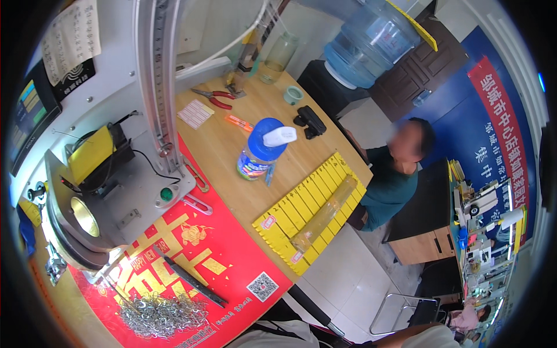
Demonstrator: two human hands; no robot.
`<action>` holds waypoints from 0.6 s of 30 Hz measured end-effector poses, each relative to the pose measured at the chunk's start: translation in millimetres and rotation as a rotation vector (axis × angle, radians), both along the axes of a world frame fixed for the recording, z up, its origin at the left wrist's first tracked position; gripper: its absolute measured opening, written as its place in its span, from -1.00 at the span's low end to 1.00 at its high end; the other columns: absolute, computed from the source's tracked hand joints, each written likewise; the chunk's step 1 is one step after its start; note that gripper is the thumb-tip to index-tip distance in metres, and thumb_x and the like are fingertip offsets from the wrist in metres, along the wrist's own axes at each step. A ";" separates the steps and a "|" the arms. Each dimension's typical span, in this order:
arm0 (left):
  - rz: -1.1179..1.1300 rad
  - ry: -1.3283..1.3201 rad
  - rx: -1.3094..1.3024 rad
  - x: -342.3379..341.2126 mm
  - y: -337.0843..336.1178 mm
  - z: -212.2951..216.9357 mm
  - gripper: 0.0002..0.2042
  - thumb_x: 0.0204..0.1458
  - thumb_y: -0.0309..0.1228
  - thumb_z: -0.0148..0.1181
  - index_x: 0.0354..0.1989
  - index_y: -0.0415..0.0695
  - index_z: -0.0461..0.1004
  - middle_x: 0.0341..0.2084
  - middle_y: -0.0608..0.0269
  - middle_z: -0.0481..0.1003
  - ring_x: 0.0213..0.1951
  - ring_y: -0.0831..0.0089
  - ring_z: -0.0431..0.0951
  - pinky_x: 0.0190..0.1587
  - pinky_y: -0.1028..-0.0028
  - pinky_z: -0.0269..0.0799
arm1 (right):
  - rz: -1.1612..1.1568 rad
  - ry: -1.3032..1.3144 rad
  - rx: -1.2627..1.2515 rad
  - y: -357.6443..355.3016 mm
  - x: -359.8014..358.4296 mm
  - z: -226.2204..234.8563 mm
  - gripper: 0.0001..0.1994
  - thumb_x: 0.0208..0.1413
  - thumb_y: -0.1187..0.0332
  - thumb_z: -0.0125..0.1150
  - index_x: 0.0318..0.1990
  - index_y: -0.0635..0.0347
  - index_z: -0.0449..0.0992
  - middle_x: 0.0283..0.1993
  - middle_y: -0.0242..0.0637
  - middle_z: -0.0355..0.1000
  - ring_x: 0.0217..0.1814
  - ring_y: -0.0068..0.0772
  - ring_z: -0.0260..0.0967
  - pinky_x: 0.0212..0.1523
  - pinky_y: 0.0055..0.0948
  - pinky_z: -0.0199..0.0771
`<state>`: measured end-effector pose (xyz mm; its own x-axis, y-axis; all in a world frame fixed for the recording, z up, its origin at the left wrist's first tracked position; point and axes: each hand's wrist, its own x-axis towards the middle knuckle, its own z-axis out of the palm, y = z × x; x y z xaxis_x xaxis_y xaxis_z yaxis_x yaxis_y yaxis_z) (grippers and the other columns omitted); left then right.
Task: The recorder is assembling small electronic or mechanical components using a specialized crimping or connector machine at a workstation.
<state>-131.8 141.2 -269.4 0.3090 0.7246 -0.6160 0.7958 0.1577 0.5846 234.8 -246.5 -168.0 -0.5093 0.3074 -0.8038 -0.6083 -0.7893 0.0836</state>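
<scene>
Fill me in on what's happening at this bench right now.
Nobody is handling anything at this moment: the wearer's hands are out of view, with only a bit of sleeve at the lower edge. On the wooden bench stand a grey machine, a blue-capped bottle and red-handled pliers. A pile of small metal rings and a dark flat tool lie on the red mat. A clear sleeve rests on the yellow ruler boards. Another person in a teal shirt sits beyond the bench.

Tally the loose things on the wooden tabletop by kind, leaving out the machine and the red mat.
Pliers: 1
Spray bottle: 1
Yellow ruler boards: 1
Tape roll: 1
Black clip tool: 1
Orange pen: 1
Label sheet: 1
Total: 7
</scene>
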 end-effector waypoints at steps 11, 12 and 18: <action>0.025 0.009 -0.123 6.3 -11.0 19.5 -0.65 0.28 -0.35 0.29 0.18 -0.20 0.49 -0.17 0.23 0.65 -0.32 0.42 0.59 -0.19 0.39 0.58 | 0.019 0.025 -0.098 -11.3 -6.6 0.5 -0.75 0.32 0.23 0.25 0.05 0.11 0.64 -0.07 -0.26 0.63 -0.19 -0.40 0.60 -0.27 -0.38 0.66; 0.019 0.001 -0.142 5.3 -9.8 19.8 -0.65 0.28 -0.35 0.29 0.18 -0.20 0.49 -0.17 0.24 0.65 -0.32 0.42 0.59 -0.19 0.39 0.58 | 0.012 -0.009 -0.098 -11.3 -7.2 2.4 -0.75 0.32 0.23 0.25 0.04 0.11 0.64 -0.07 -0.26 0.63 -0.20 -0.40 0.60 -0.27 -0.38 0.66; -0.010 0.037 -0.368 -1.2 -9.3 49.0 -0.66 0.27 -0.35 0.30 0.17 -0.19 0.50 -0.18 0.24 0.65 -0.32 0.42 0.59 -0.19 0.39 0.58 | -0.255 -0.349 -0.024 41.5 48.6 45.6 -0.80 0.35 0.29 0.17 -0.17 0.18 0.65 -0.39 -0.37 0.63 -0.34 -0.36 0.62 -0.26 -0.38 0.66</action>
<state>-132.9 131.9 -220.4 0.2872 0.4494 -0.8459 0.8181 0.3443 0.4606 283.4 -205.0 -122.4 -0.1155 0.3671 -0.9230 -0.7787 -0.6104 -0.1453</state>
